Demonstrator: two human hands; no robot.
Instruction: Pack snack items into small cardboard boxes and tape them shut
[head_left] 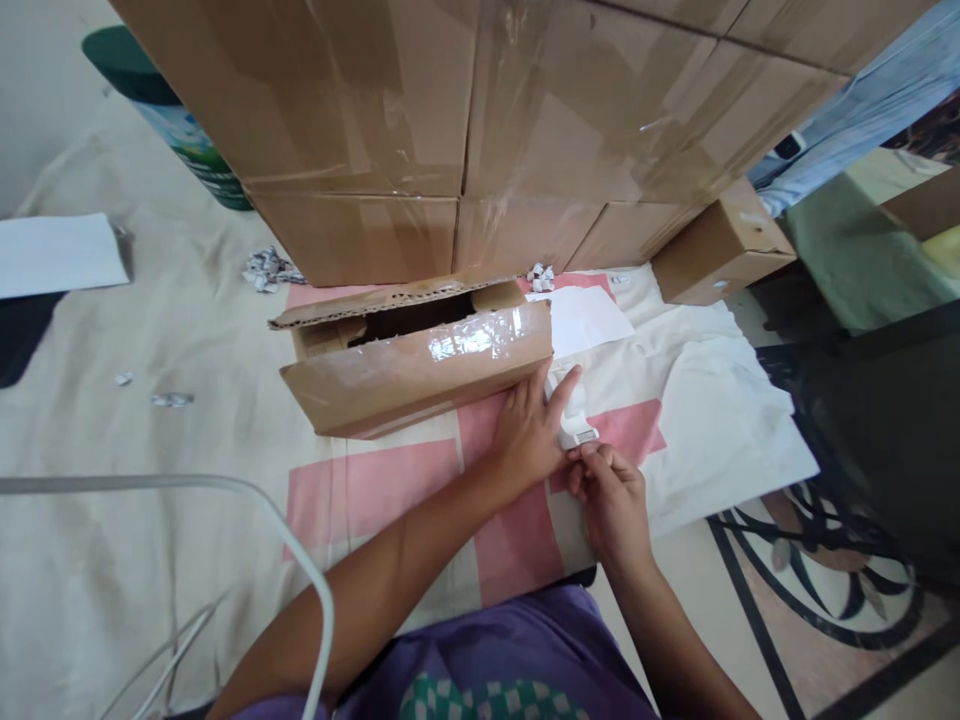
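Note:
A small white tape dispenser lies by the right front corner of an open cardboard box. My left hand is on the dispenser, its thumb across the white body and its other fingers close to the box's lower edge. At the dispenser's near end, my right hand pinches with thumb and forefinger; what is between the fingertips is too small to make out. The box has its long flaps raised, a dark inside, and shiny clear tape along its front face.
Taped cartons are stacked behind the box, with a smaller carton at their right. A green-lidded container stands at left. Crumpled paper and a white sheet lie nearby. A pale cable crosses the left foreground.

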